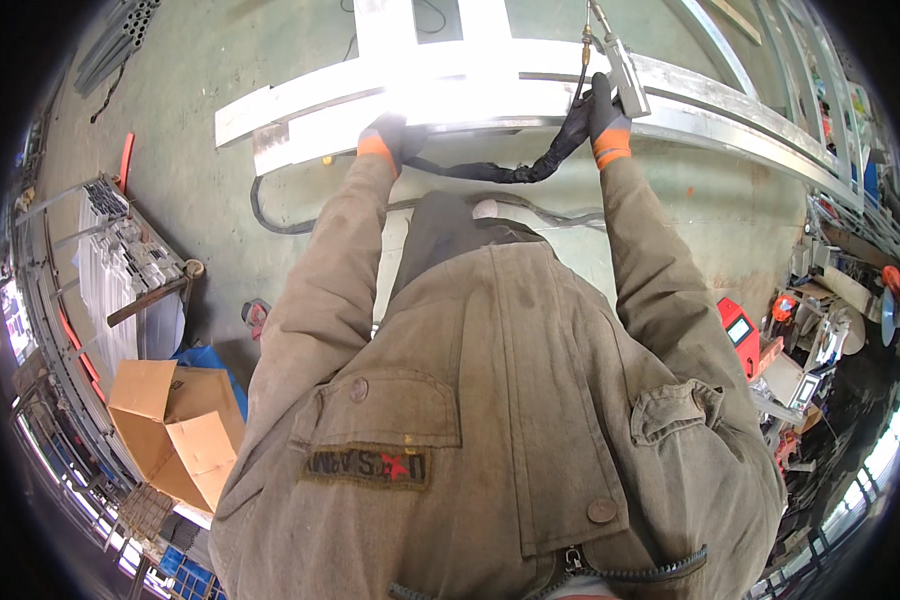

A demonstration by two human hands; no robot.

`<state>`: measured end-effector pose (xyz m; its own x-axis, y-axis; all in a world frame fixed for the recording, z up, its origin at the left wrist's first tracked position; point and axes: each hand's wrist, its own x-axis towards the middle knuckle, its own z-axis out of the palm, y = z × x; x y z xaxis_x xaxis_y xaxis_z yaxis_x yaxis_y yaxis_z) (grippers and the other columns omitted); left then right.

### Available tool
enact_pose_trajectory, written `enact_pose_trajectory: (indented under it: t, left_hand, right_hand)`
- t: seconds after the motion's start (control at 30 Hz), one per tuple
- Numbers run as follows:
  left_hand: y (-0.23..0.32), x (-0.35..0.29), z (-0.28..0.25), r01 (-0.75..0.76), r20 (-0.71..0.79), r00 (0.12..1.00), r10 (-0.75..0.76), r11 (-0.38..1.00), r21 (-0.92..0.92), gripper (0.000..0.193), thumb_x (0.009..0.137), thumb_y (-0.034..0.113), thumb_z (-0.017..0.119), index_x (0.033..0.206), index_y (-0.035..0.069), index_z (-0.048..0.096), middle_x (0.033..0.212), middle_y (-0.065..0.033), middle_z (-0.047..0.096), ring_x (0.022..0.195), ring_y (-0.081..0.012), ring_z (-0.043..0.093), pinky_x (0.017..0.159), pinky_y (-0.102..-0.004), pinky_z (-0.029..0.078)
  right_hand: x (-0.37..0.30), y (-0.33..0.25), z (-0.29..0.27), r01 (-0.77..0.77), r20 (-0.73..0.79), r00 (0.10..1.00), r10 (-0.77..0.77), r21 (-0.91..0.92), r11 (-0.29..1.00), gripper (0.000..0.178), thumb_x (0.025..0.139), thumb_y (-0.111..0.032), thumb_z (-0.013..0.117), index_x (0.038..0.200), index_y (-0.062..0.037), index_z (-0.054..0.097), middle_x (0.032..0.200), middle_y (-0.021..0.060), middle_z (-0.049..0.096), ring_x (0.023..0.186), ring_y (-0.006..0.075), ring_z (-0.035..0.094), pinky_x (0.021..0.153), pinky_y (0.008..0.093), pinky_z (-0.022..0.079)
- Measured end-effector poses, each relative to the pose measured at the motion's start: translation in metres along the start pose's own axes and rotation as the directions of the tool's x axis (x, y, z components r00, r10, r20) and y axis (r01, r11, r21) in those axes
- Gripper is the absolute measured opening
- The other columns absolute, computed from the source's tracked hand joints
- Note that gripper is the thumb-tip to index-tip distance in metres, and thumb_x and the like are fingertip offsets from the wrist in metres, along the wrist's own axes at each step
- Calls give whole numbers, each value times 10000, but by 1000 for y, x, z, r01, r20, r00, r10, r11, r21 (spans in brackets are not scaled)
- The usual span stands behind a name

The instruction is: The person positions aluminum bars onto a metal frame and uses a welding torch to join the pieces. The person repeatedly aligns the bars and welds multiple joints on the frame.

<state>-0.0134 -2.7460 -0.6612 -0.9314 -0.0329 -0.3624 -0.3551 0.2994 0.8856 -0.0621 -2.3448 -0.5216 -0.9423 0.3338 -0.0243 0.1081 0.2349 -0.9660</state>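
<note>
A frame of pale metal beams point(310, 105) lies across the floor in front of me, glaring bright in the middle. My left hand point(388, 138), in a black glove with an orange cuff, rests on the near edge of the beam. My right hand point(602, 112), gloved the same way, grips a metal torch-like tool point(625, 72) with a black sheathed hose point(490, 172) that runs from it across to below my left hand. Both arms are in brown jacket sleeves.
A dark cable point(270, 215) loops on the green floor under the beam. At left stand a rack of metal profiles point(120, 260) and an open cardboard box point(175, 425). A red machine point(740, 335) and tools clutter the right side. More metal rails point(770, 70) lie at upper right.
</note>
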Motion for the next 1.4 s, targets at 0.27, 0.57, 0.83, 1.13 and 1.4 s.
enact_pose_trajectory:
  t: [0.27, 0.57, 0.83, 1.13, 1.4]
  left_hand:
    - [50, -70, -14, 359, 78, 917, -390, 727, -585, 562, 1067, 291, 555, 1579, 93, 434, 1272, -180, 701, 1016, -281, 724, 836, -391, 603]
    - [-115, -34, 60, -420, 122, 883, 454, 878, -231, 618, 981, 213, 605, 1571, 118, 446, 1154, -136, 693, 927, -260, 700, 713, -352, 557]
    - [-88, -43, 22, 359, 201, 930, -307, 650, -669, 415, 1009, 183, 573, 1414, 91, 590, 1087, -98, 694, 833, -223, 687, 651, -346, 535]
    - [9, -49, -39, 96, -135, 987, -85, 992, 79, 498, 998, 326, 638, 1401, 32, 642, 1245, -140, 734, 995, -243, 693, 829, -375, 558]
    - [61, 21, -67, -36, -188, 977, 99, 949, 314, 719, 955, 492, 662, 1478, 5, 581, 1446, -218, 640, 1339, -337, 613, 1134, -374, 457]
  right_hand:
    - [-95, -20, -1, -21, 18, 1000, 19, 90, 996, 307, 1032, -358, 679, 976, -57, 682, 884, 1, 635, 838, 115, 576, 723, 302, 487]
    - [-180, -30, 0, 73, 155, 986, -58, -92, 993, 414, 1024, -339, 676, 1236, 15, 642, 1104, 109, 675, 1006, 203, 606, 861, 369, 514]
    - [-209, -60, 10, 63, 178, 982, -58, -19, 998, 234, 976, -235, 727, 1057, -22, 675, 943, 37, 677, 847, 137, 620, 708, 328, 512]
    - [-108, -28, 44, 66, 239, 967, -84, 82, 994, 198, 955, -226, 721, 992, -31, 712, 897, 3, 663, 831, 125, 611, 705, 312, 501]
    - [-29, 5, 70, 34, 317, 946, -61, 90, 995, 360, 936, -254, 726, 1216, -39, 654, 1010, 40, 660, 906, 145, 620, 752, 316, 537]
